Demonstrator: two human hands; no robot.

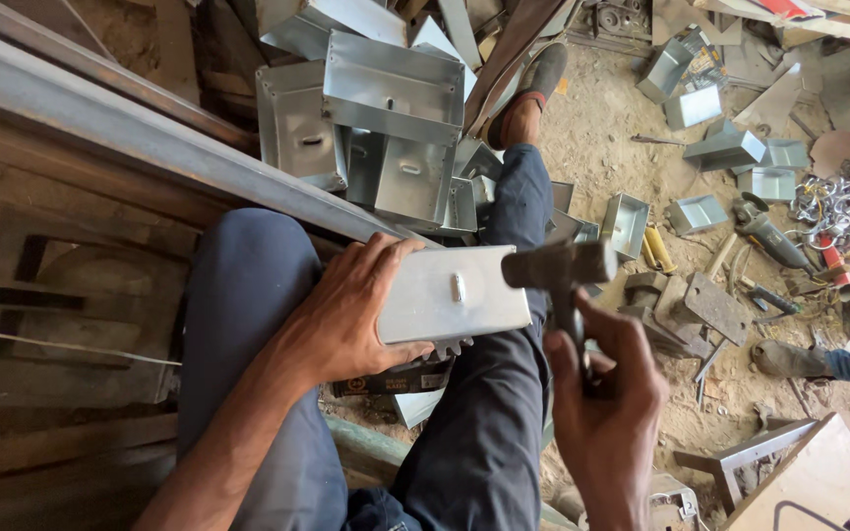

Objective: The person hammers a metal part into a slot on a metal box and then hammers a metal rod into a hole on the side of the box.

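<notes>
The left hand (346,320) grips a flat metal box (455,293) over the lap; the right hand (602,393) clenches a hammer (563,270), its head seemingly touching the box's right edge. Finished boxes (386,118) pile behind a steel beam (150,138).

The box (455,293) is smooth, dull-shining sheet metal; the hammer (560,267) head dark, matt iron; trousers (489,423) navy cloth; floor (592,147) rough, dusty earth.

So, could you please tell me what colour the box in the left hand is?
Shiny silver-grey metal box, clearest in the head view.
</notes>
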